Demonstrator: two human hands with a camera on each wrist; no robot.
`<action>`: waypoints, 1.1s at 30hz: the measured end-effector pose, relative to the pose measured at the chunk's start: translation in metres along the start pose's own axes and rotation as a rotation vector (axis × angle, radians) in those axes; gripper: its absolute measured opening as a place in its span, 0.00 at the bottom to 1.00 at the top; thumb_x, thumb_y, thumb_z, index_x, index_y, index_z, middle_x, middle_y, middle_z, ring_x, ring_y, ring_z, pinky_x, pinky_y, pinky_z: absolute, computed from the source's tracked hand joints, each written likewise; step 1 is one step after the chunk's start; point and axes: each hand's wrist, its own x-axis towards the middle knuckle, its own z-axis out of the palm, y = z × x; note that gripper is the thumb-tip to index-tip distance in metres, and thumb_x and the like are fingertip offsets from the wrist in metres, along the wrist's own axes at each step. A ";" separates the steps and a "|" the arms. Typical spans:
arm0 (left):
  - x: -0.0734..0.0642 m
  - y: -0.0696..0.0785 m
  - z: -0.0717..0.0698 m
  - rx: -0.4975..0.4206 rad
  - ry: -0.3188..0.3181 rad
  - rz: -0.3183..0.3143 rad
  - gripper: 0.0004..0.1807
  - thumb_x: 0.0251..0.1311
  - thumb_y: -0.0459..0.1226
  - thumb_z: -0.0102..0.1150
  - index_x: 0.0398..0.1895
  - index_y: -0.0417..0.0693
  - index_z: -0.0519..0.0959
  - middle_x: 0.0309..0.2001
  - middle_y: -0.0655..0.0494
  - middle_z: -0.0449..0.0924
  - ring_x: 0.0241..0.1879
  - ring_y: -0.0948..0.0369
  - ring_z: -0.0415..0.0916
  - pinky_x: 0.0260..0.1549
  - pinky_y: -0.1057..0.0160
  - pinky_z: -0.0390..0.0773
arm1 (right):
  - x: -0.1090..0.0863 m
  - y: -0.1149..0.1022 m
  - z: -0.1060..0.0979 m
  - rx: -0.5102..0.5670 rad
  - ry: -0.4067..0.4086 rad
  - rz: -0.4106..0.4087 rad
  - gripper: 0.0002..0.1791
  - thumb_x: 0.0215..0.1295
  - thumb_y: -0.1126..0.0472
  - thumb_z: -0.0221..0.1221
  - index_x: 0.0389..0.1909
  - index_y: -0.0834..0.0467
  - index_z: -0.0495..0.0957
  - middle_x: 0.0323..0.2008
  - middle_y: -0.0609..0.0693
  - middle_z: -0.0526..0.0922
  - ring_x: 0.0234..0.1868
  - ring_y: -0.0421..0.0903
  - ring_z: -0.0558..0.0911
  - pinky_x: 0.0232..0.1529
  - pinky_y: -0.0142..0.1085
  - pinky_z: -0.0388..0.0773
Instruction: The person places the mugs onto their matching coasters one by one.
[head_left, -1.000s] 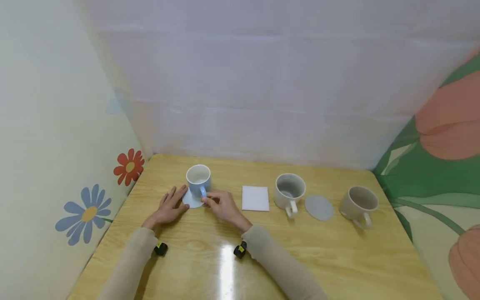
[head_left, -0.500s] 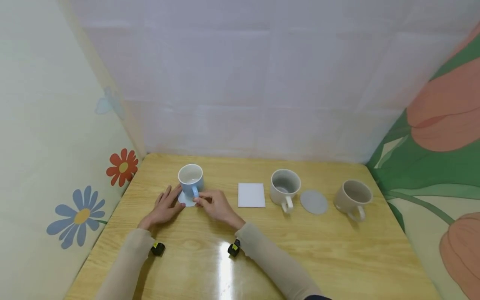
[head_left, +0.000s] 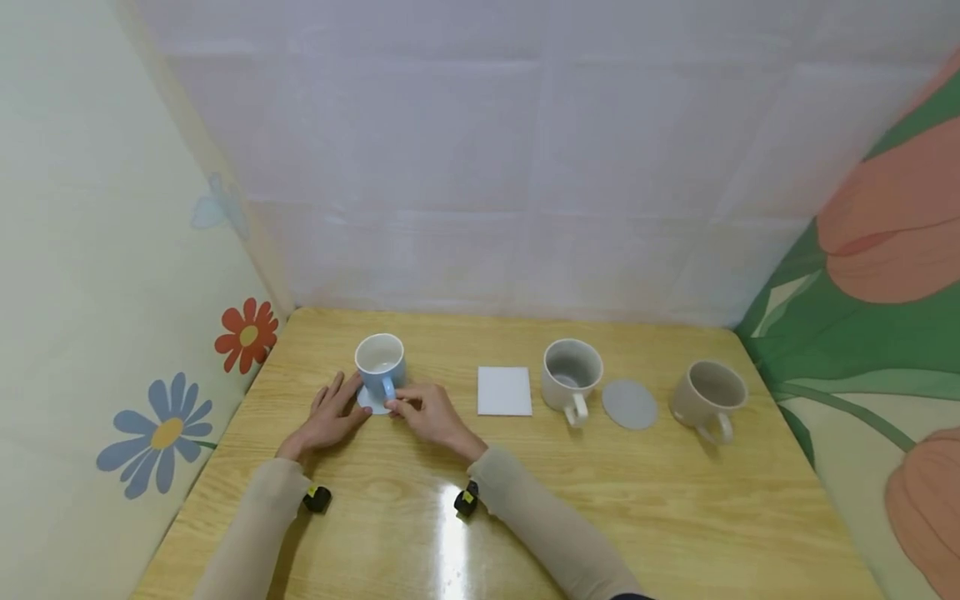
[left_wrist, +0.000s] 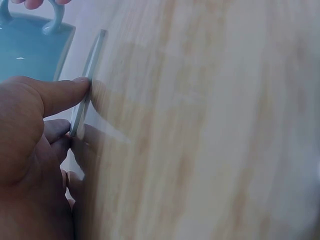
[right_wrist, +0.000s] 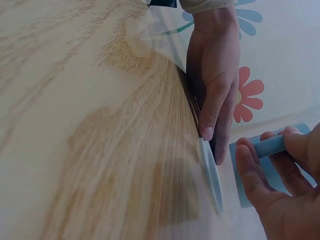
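Observation:
My right hand (head_left: 433,417) pinches the handle (head_left: 387,388) of a light blue mug (head_left: 372,381) with a white inside. The mug is upright above a pale round coaster (head_left: 369,403) at the table's left. In the right wrist view a narrow gap shows between the mug's base and the coaster (right_wrist: 212,177). My left hand (head_left: 327,418) rests on the table to the left, its fingers extended. Its thumb (left_wrist: 70,94) touches the coaster's edge, and another finger touches the edge farther along.
A white square coaster (head_left: 504,392) lies mid-table. Right of it stand a white mug (head_left: 558,392), a grey round coaster (head_left: 630,405) and a beige mug (head_left: 690,408). A pale cloth (head_left: 450,167) hangs behind the table (head_left: 375,533).
The head view has shifted slightly. My right hand has lowered the blue mug a little toward the coaster. My left hand keeps its place at the coaster's edge.

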 end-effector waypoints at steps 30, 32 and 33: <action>0.002 0.008 -0.001 0.011 0.007 -0.051 0.44 0.78 0.49 0.58 0.88 0.47 0.51 0.85 0.32 0.47 0.84 0.31 0.31 0.79 0.29 0.28 | 0.003 0.013 0.009 0.030 -0.002 -0.046 0.11 0.74 0.69 0.64 0.50 0.72 0.87 0.40 0.69 0.90 0.39 0.65 0.91 0.40 0.34 0.90; 0.002 0.009 -0.001 -0.002 0.009 -0.048 0.44 0.77 0.49 0.59 0.87 0.47 0.51 0.85 0.31 0.47 0.84 0.29 0.30 0.79 0.27 0.28 | 0.003 0.013 0.010 0.037 -0.003 -0.050 0.11 0.74 0.69 0.65 0.50 0.72 0.87 0.39 0.69 0.90 0.39 0.66 0.91 0.40 0.33 0.90; 0.002 0.010 -0.001 -0.003 0.010 -0.048 0.44 0.77 0.48 0.59 0.87 0.47 0.51 0.85 0.31 0.47 0.84 0.29 0.30 0.79 0.27 0.28 | 0.003 0.014 0.010 0.040 -0.001 -0.050 0.11 0.73 0.69 0.65 0.50 0.73 0.87 0.39 0.70 0.90 0.38 0.66 0.91 0.39 0.32 0.89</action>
